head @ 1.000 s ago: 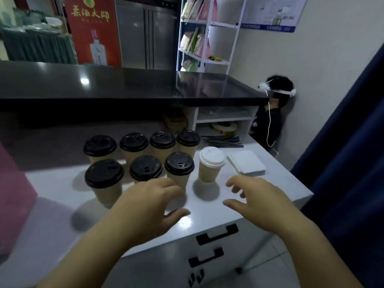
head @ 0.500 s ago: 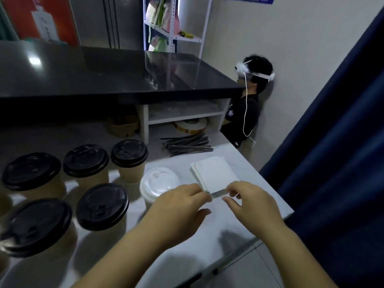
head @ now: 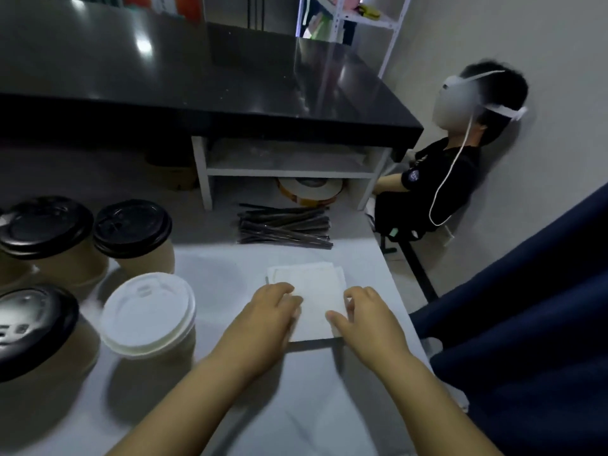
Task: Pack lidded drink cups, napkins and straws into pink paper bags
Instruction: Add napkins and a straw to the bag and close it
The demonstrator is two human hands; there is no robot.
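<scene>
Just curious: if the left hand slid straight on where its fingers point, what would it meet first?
The left hand rests its fingers on the napkin stack; beyond it, probably the black straws, depth unclear.

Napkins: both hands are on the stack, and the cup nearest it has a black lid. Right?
Not quite. The head view shows the left hand and right hand on the napkin stack, but the nearest cup has a white lid, not black.
</scene>
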